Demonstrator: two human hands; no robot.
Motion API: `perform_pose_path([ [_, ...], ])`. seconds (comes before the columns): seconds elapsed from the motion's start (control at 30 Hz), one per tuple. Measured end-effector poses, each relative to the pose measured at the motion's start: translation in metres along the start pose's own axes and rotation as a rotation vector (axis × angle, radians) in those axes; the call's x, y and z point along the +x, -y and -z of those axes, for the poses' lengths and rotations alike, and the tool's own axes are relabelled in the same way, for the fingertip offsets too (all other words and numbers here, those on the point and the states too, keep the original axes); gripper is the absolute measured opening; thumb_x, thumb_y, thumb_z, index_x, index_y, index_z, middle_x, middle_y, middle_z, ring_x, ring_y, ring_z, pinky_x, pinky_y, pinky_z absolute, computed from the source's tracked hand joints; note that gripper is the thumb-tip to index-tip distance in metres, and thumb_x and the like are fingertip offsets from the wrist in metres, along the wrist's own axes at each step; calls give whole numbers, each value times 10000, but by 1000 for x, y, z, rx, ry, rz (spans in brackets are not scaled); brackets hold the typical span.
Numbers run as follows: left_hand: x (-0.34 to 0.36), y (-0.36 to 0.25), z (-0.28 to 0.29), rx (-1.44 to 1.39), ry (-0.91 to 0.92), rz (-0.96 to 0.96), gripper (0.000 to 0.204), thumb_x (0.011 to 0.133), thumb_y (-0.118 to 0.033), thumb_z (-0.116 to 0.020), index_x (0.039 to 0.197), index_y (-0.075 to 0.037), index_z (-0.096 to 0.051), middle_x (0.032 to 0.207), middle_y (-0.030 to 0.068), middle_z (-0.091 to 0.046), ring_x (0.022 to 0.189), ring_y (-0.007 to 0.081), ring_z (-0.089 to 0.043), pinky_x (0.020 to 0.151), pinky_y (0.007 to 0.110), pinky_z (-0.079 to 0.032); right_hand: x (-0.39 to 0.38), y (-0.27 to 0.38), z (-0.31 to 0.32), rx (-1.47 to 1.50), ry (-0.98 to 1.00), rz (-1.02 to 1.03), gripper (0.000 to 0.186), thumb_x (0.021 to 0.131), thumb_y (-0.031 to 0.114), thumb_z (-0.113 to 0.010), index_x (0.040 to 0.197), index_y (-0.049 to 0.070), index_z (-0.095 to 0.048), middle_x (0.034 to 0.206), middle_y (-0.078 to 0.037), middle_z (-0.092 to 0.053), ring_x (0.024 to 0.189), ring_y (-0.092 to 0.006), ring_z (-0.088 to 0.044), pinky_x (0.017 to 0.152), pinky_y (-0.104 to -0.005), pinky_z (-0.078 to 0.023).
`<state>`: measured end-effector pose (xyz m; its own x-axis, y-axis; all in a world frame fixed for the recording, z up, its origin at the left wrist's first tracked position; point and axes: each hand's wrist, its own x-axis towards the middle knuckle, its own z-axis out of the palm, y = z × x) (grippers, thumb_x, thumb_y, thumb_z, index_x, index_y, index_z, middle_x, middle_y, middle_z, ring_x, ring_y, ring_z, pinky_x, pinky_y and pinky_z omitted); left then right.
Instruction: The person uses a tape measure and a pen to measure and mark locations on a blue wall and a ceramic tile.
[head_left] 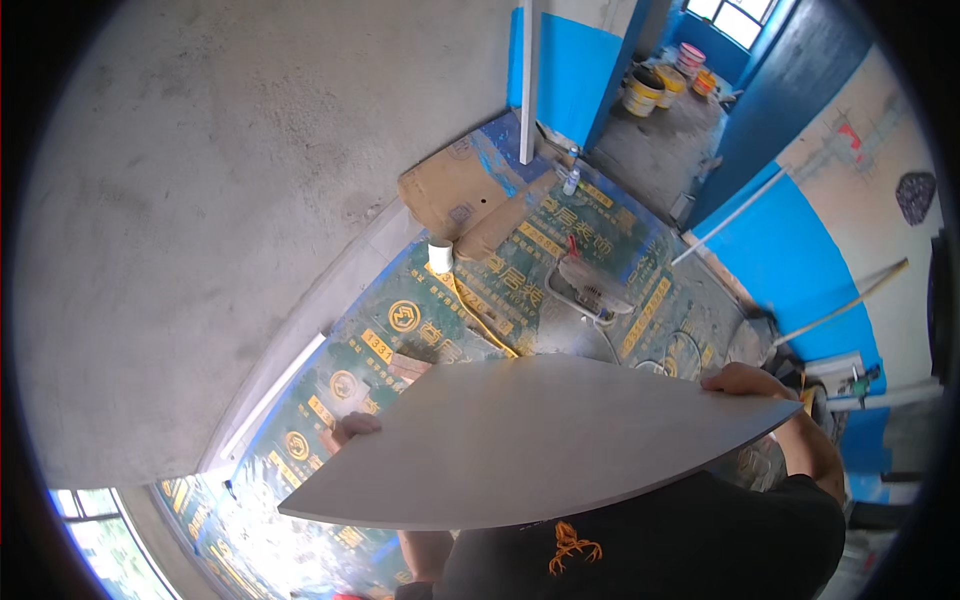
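A large flat grey tile (560,440) is held in front of my body, its broad smooth face turned up toward me. My left hand (355,428) is closed round its left edge, with the fingertips showing over the rim. At the far right corner my right hand (745,380) grips the edge, fingers curled over the top. The tile hides most of both palms and part of my forearms. Its near edge lies close to my dark shirt.
Printed green sheeting (420,335) covers the floor. On it lie cardboard (445,190), a white roll-like cylinder (440,256), a yellow hose or cord (480,322), a tray with tools (590,290) and a bottle (571,182). A bare wall (250,200) rises left; buckets (643,92) stand beyond a doorway.
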<state>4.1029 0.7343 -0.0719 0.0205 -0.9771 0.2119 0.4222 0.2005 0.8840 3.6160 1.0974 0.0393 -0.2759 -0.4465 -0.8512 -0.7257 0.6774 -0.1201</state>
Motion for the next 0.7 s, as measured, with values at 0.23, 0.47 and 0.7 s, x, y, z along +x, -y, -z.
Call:
perform_pose_path([
  [0.23,104,1,28,-96,240,122,201,995,-189,-434,1052,-1,-477,777,58,-490,697,179,-502,676,312,-469,-66,97,-86,154,-146,-28,362,972,355,-489,1150,107,-682,1108,-197,-676,1036,-360,-654,927,-410,-474],
  [0.47,183,65,-38,-185,496,311,209,1000,-189,-425,1061,4,-478,780,60,-494,703,183,-507,683,315,-475,-83,181,-116,502,-135,-315,353,976,370,-497,1126,125,-702,1133,-146,-684,1017,-362,-654,890,-410,-483],
  [0.7,245,148,-147,-286,876,463,268,1028,-196,-381,1146,23,-482,794,70,-522,748,211,-537,728,342,-509,-69,230,-202,987,-58,-721,541,907,493,-575,1006,-22,-709,994,-233,-701,956,-334,-676,817,-419,-489],
])
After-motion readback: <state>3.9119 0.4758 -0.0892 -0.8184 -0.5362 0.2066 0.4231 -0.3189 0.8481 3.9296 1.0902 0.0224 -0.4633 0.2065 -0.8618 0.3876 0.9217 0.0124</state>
